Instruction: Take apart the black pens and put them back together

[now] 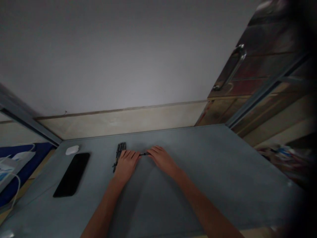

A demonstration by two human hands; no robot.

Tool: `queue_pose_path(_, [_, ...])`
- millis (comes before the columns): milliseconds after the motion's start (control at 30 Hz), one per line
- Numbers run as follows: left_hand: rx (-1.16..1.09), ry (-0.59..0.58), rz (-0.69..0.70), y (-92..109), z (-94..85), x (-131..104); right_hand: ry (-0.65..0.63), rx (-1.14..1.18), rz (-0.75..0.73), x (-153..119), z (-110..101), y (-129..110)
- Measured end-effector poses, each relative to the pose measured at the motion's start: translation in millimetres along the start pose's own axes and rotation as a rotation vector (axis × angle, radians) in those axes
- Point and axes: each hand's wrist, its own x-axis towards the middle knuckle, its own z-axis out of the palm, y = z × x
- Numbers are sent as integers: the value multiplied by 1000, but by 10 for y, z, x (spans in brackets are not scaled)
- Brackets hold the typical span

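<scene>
1 slim dark rod (144,154), crosswise, ends inside hands (126,162).

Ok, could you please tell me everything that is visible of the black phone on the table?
The phone is a slim, dark slab with slightly rounded corners and a smooth, unlit face. It lies flat on the grey table, its far end slanting rightward. A small white case sits close to that end. Neither the left hand nor the right hand touches it.
</scene>
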Motion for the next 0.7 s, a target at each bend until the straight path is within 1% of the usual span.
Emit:
queue_pose_path(100, [6, -65, -40, 60, 6, 3, -34, -53, -52, -8, 35, 14])
queue_pose_path(200, [-16, -161, -82, 94, 7, 2, -71, -48, -113, -2, 47, 32])
queue_pose_path(300, [-52, -238, -109, 96, -1, 7, -71, -31, -146, 15, 19, 38])
queue_pose_path(567, [-119, -291, -175, 118, -34, 16, -22, -85, -202, 6, -83, -2])
queue_pose_path(633, [-143, -295, -189, 121, -33, 11, -7, -79, -174, -1, -111, -24])
queue_pose_path(700, [-169, -284, -190, 120, -29, 7, 19, -9, -117, -4, -135, -48])
